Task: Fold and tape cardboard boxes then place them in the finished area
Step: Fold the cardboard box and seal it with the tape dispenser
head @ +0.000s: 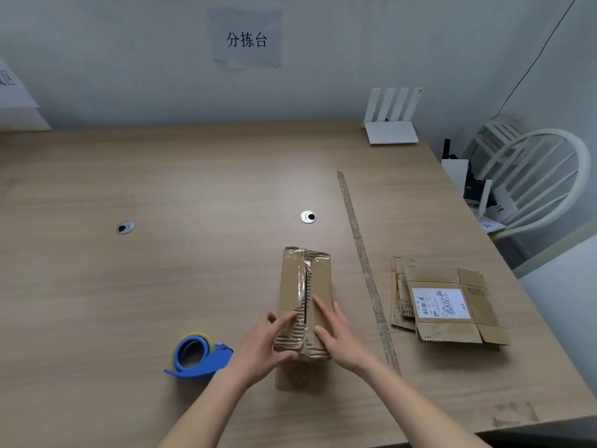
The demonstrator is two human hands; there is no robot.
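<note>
Now both hands — left hand (269,342), right hand (339,334) — flat-fingered, gripping nothing, on the box (305,299) flaps.

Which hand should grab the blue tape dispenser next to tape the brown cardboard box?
Probably the left hand. The blue tape dispenser lies just to its left, apart from the brown cardboard box. The right hand, flat on the flaps, could keep them closed.
</note>
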